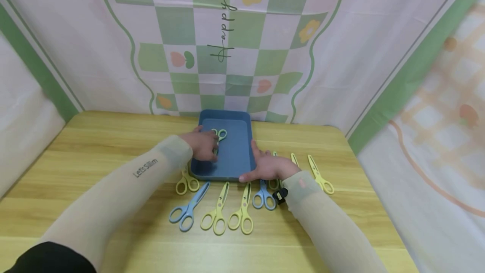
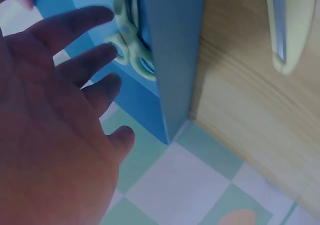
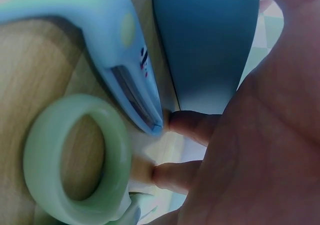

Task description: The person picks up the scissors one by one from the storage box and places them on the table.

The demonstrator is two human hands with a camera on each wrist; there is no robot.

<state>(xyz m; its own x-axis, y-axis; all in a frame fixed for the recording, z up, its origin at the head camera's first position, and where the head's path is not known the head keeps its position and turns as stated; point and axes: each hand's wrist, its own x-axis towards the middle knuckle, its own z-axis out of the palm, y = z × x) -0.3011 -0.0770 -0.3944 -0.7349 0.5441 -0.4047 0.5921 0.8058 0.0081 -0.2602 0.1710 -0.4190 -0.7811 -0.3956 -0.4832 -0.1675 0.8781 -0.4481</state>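
A blue tray [image 1: 242,138] lies on the table with one pair of pale green scissors [image 1: 222,134] inside, along its left side. My left hand [image 1: 203,144] reaches over the tray's left wall, above those scissors. In the left wrist view its fingers are spread and loosely bent beside the scissors [image 2: 131,45]; whether a fingertip touches them is unclear. My right hand [image 1: 269,167] is at the tray's front right corner, thumb at the front rim and fingers stretched along the right side. Beneath it, blue scissors [image 3: 112,40] and a green scissor handle [image 3: 117,155] lie close to its fingers.
Several scissors lie in front of the tray, among them blue scissors [image 1: 188,210] and yellow scissors [image 1: 242,212]. More yellow scissors [image 1: 320,176] lie to the right, partly behind my right arm. A patterned cloth [image 1: 242,62] hangs behind the table [image 1: 113,138].
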